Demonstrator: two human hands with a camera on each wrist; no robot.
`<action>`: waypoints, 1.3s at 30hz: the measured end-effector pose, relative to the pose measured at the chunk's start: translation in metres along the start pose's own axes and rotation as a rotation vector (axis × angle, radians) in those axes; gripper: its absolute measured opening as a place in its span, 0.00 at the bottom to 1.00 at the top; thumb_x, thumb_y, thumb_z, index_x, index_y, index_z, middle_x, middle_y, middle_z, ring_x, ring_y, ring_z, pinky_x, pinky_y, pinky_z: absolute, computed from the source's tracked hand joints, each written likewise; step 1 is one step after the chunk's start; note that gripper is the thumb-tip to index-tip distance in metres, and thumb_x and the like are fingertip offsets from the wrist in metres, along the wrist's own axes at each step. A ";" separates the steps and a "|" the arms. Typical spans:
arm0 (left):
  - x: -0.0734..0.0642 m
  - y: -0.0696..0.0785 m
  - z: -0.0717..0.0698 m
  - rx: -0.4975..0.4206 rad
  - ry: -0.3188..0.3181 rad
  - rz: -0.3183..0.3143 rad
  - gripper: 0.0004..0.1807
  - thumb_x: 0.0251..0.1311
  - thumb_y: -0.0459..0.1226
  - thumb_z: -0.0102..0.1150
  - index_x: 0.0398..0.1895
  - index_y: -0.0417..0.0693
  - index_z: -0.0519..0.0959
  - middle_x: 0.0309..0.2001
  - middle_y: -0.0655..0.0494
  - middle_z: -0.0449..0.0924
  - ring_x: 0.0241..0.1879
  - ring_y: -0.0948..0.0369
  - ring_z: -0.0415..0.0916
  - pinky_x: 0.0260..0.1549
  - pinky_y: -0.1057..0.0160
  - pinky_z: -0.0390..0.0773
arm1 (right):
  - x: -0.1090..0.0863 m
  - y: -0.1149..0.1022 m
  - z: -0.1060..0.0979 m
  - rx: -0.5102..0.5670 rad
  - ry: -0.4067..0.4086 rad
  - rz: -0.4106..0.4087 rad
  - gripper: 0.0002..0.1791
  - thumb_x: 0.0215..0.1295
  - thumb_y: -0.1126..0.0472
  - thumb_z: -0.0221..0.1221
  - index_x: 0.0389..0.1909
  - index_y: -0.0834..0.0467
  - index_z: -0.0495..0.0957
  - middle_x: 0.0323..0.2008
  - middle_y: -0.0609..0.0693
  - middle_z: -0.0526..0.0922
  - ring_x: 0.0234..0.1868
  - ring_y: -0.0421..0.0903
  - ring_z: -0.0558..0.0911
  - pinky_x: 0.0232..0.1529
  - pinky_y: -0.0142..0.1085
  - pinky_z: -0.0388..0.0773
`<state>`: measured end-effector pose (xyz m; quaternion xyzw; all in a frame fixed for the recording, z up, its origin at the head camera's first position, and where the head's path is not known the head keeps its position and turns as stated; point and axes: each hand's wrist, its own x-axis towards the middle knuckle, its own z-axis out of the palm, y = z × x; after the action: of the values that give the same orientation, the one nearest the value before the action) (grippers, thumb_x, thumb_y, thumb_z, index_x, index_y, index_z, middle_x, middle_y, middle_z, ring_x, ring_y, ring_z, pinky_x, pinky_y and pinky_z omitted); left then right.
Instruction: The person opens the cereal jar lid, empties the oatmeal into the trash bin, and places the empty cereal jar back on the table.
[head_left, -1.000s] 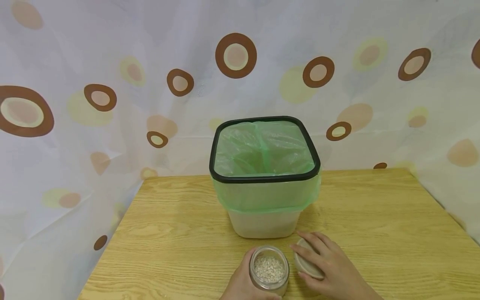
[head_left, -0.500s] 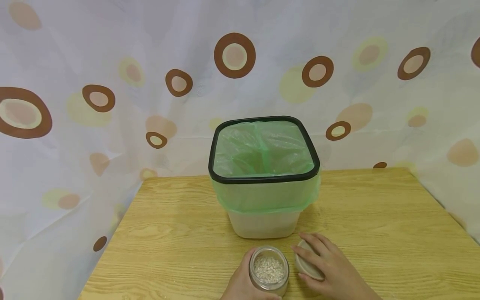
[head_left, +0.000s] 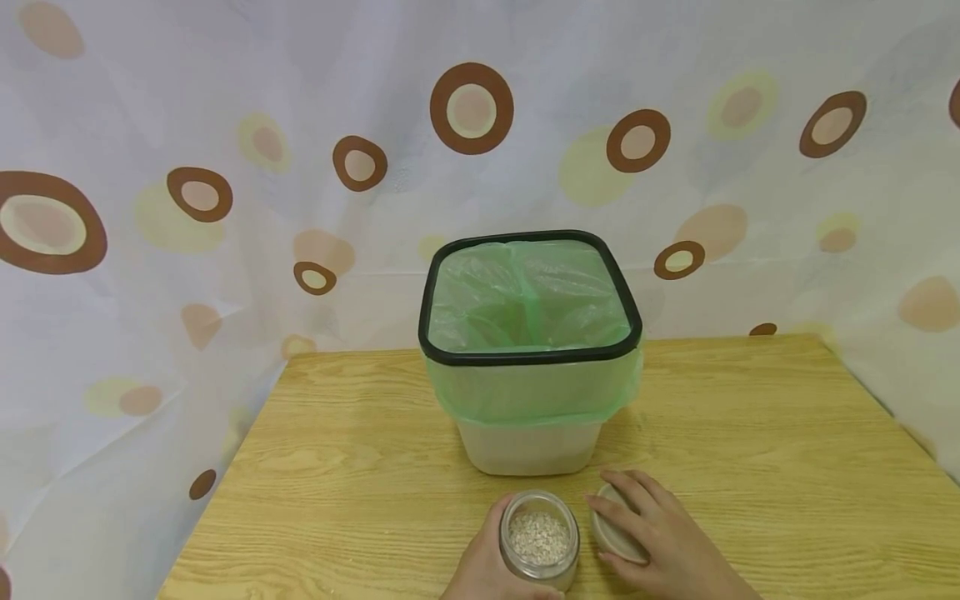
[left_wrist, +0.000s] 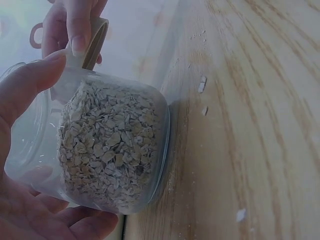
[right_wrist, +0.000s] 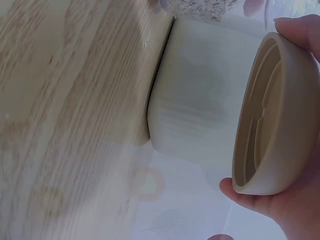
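Note:
A clear glass jar (left_wrist: 112, 145), partly filled with rolled oats (head_left: 538, 538), stands upright with its mouth uncovered at the front of the wooden table. My left hand (head_left: 491, 562) grips its side, thumb and fingers round the glass. To the right of the jar, my right hand (head_left: 663, 533) holds a round beige lid (right_wrist: 295, 120) by its edge. In the right wrist view the lid's hollow underside, with thread ridges inside, shows above the tabletop. The lid is apart from the jar's mouth.
Behind both hands stands a white bin (head_left: 528, 450) with a black rim (head_left: 525, 359) and a green bag (head_left: 525, 392) lining it. A few oat flakes (left_wrist: 202, 84) lie on the wooden table (head_left: 337, 500). A patterned curtain (head_left: 525, 192) hangs behind and at the sides.
My right hand and the lid have shifted very slightly to the right. The jar, my left hand and the bin keep their places.

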<state>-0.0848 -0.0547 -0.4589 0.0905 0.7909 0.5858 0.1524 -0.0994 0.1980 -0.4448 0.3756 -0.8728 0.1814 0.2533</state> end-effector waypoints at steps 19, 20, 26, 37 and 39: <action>0.001 0.004 0.000 -0.001 0.002 0.011 0.57 0.35 0.42 0.83 0.70 0.44 0.59 0.60 0.51 0.71 0.58 0.46 0.71 0.56 0.41 0.68 | -0.003 0.001 0.005 -0.043 -0.016 -0.010 0.33 0.48 0.41 0.72 0.54 0.52 0.80 0.56 0.55 0.76 0.52 0.53 0.75 0.39 0.51 0.79; 0.001 0.004 0.000 -0.003 -0.001 0.012 0.57 0.36 0.42 0.82 0.70 0.44 0.58 0.60 0.51 0.71 0.58 0.46 0.71 0.56 0.41 0.68 | -0.004 0.001 0.005 -0.044 -0.019 -0.011 0.33 0.48 0.40 0.71 0.53 0.52 0.80 0.56 0.55 0.76 0.52 0.54 0.75 0.39 0.51 0.79; -0.001 0.004 -0.001 -0.002 -0.009 -0.005 0.59 0.36 0.44 0.82 0.71 0.41 0.56 0.62 0.47 0.69 0.59 0.43 0.69 0.56 0.38 0.67 | -0.007 0.002 0.008 -0.052 -0.036 -0.022 0.33 0.49 0.38 0.70 0.53 0.53 0.81 0.56 0.56 0.76 0.51 0.54 0.75 0.39 0.51 0.79; -0.003 0.002 -0.001 0.006 0.004 -0.025 0.61 0.35 0.44 0.82 0.72 0.37 0.54 0.63 0.42 0.68 0.59 0.39 0.68 0.56 0.36 0.66 | -0.011 0.005 0.013 -0.050 -0.063 -0.050 0.33 0.55 0.34 0.64 0.53 0.53 0.80 0.54 0.58 0.76 0.49 0.55 0.76 0.38 0.52 0.79; -0.003 0.002 -0.001 -0.003 0.002 -0.048 0.62 0.35 0.44 0.82 0.72 0.38 0.54 0.63 0.42 0.68 0.59 0.39 0.68 0.55 0.35 0.66 | -0.013 0.005 0.013 -0.043 -0.078 -0.046 0.33 0.54 0.34 0.64 0.53 0.54 0.79 0.54 0.58 0.76 0.49 0.55 0.76 0.37 0.51 0.79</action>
<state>-0.0822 -0.0558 -0.4561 0.0705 0.7920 0.5834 0.1656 -0.0999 0.2018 -0.4635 0.3970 -0.8768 0.1419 0.2312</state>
